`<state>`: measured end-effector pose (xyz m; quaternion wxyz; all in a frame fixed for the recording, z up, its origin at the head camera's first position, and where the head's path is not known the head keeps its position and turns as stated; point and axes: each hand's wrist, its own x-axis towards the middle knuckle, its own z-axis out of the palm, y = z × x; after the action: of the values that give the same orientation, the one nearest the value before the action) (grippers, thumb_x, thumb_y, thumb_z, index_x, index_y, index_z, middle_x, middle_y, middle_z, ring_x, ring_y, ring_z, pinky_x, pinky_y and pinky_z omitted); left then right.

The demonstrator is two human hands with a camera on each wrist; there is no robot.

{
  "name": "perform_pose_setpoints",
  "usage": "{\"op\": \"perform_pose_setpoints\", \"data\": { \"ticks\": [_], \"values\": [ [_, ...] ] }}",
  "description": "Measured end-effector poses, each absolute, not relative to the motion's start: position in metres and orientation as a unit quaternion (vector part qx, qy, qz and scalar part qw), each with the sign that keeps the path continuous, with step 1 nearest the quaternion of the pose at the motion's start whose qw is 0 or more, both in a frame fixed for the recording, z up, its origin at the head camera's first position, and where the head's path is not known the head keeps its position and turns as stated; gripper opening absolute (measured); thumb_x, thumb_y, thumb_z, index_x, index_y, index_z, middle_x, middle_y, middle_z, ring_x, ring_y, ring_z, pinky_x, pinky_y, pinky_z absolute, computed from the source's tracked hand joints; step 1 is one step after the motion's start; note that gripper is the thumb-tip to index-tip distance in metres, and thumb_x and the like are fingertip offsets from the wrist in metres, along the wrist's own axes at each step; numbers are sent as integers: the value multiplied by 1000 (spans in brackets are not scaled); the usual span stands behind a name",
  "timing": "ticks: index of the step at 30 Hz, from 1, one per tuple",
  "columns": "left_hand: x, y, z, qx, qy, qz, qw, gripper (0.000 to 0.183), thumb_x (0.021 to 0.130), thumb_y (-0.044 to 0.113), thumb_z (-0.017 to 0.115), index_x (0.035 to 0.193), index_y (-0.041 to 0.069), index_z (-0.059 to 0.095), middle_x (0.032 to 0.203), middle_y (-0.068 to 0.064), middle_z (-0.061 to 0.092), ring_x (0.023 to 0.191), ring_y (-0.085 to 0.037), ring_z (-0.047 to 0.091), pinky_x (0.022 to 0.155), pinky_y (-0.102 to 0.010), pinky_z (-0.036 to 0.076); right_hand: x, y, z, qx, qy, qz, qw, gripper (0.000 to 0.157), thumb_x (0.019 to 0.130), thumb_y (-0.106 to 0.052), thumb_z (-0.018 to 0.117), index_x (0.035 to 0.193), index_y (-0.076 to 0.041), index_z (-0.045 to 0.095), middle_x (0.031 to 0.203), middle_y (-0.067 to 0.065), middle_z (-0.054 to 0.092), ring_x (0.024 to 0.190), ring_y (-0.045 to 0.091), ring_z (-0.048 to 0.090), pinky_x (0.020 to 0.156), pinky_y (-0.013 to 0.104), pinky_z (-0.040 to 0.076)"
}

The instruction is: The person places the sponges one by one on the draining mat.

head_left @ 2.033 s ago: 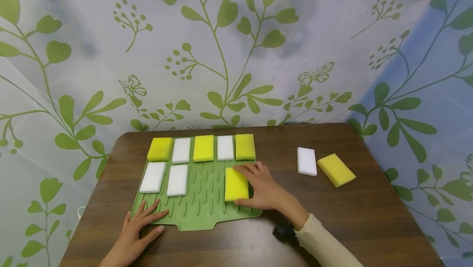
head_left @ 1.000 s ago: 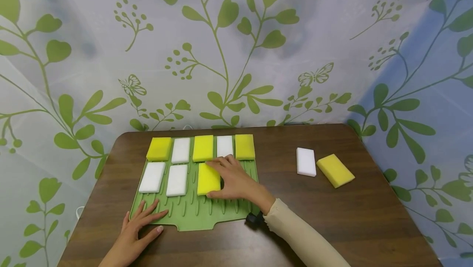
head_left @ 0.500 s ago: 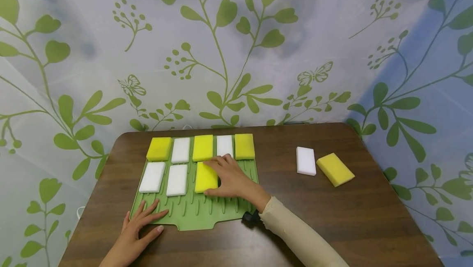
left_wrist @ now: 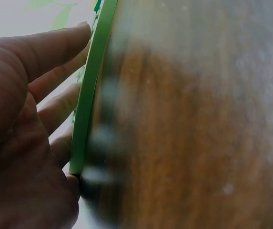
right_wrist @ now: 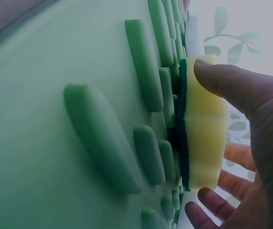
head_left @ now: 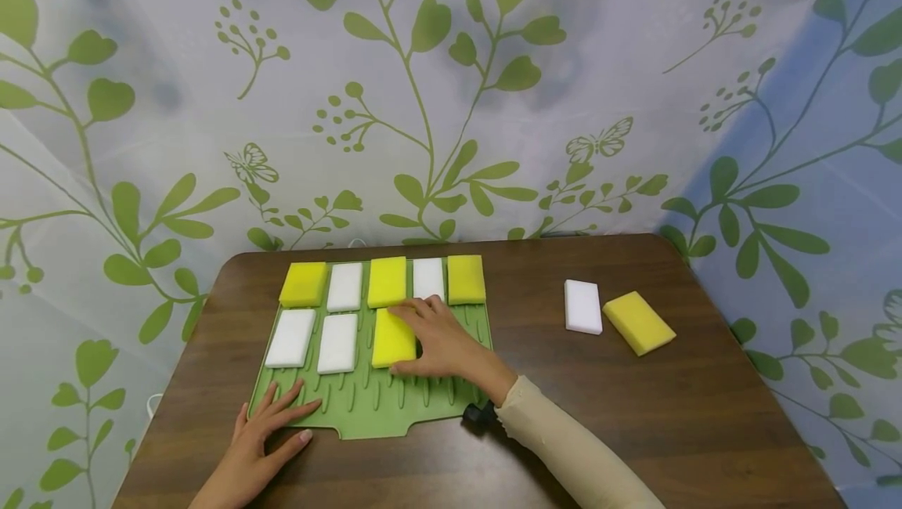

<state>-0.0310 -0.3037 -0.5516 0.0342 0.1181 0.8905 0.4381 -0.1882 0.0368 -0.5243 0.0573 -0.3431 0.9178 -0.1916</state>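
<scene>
My right hand grips a yellow sponge by its ends, thumb at the near end and fingers at the far one. In the right wrist view the sponge shows a dark green scouring layer underneath, lying on the ridges of the mat. That green ridged drying mat spans the left half of the table. My left hand rests with spread fingers on the mat's near left corner; in the left wrist view its fingers lie over the mat's green edge.
A back row on the mat alternates yellow sponges and white sponges. Two more white sponges sit in the second row, left of the gripped one. A white sponge and a yellow sponge lie on the wooden table at right.
My right hand has slid the yellow sponge leftward across the mat, from its right side to beside the second-row white sponges, and has stayed there this last half second. My left hand has not moved.
</scene>
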Motion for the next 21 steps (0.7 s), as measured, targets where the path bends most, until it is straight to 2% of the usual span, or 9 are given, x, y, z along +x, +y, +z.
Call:
{"op": "perform_pose_setpoints", "data": {
  "ticks": [6, 13, 21],
  "values": [
    [-31, -304, -552, 118, 890, 439, 35, 43, 102, 24, 75, 144, 29, 70, 169, -25, 43, 156, -72, 12, 113, -91, -20, -187, 43, -525, -345, 913, -210, 59, 101, 89, -70, 77, 170, -29, 33, 175, 2, 33, 143, 28, 40, 114, 51, 46],
    [-31, -303, -552, 117, 890, 439, 32, 43, 101, 24, 75, 143, 29, 71, 168, -26, 45, 155, -73, 13, 113, -92, -19, -183, 57, -522, -352, 909, -220, 37, 101, 87, -67, 81, 168, -27, 37, 173, 4, 37, 138, 30, 43, 111, 54, 46],
    [-31, -303, -553, 118, 890, 440, 30, 43, 101, 23, 75, 143, 29, 71, 168, -24, 45, 155, -74, 13, 112, -92, -19, -183, 89, -512, -349, 903, -245, 47, 94, 90, -57, 84, 168, -26, 40, 173, 4, 37, 145, 33, 40, 110, 61, 48]
  ]
}}
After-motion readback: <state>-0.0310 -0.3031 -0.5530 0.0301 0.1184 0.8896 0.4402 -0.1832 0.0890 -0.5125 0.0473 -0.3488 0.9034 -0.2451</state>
